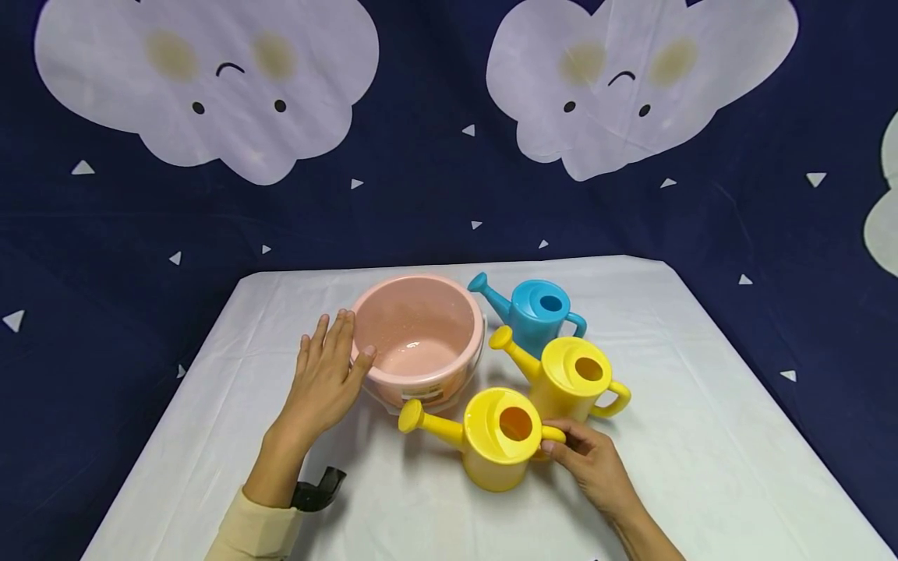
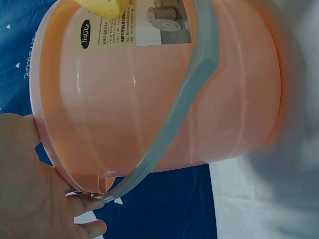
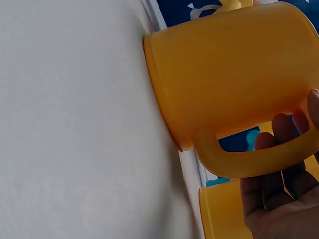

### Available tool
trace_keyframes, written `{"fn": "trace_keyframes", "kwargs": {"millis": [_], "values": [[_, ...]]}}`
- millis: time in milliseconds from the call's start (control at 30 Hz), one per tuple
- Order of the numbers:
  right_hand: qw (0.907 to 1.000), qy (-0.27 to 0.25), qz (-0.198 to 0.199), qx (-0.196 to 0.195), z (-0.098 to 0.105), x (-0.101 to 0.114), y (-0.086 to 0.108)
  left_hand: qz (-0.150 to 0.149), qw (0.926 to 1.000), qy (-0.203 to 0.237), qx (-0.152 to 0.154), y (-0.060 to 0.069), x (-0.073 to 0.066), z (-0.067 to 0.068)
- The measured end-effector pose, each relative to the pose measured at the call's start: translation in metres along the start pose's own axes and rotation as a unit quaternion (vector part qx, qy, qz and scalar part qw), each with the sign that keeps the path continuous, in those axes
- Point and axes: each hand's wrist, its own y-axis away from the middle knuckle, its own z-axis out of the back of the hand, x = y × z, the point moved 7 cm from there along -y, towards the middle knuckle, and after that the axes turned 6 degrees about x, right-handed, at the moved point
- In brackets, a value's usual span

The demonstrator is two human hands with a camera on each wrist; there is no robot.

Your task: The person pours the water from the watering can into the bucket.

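Watering can (image 1: 491,461), cylindrical, glossy yellow, looped handle (image 3: 239,164) gripped by right hand (image 1: 595,465).

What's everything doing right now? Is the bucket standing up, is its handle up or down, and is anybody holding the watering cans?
Pink bucket: upright, open at the top
Bucket handle: swung down
Front yellow watering can: upright, held by the right hand
Other yellow watering can: upright, not held
Blue watering can: upright, not held
Left hand: touching the bucket
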Motion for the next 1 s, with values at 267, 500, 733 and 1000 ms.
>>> {"fn": "trace_keyframes", "kwargs": {"millis": [267, 500, 733, 1000], "values": [[0.9968, -0.055, -0.057, -0.01, -0.003, -0.009, 0.002, -0.002, 1.0, -0.001, -0.001, 0.0, 0.0, 0.0], [0.9953, -0.087, -0.042, -0.008, -0.006, -0.006, 0.003, -0.001, 1.0, -0.003, 0.0, 0.0, 0.0, 0.0], [0.9909, -0.13, -0.033, -0.006, -0.009, -0.004, 0.004, -0.001, 1.0, -0.004, 0.0, 0.0, -0.001, 0.0], [0.9807, -0.194, -0.023, 0.001, -0.01, -0.004, 0.004, 0.0, 1.0, -0.004, -0.001, 0.0, -0.001, 0.001]]}}
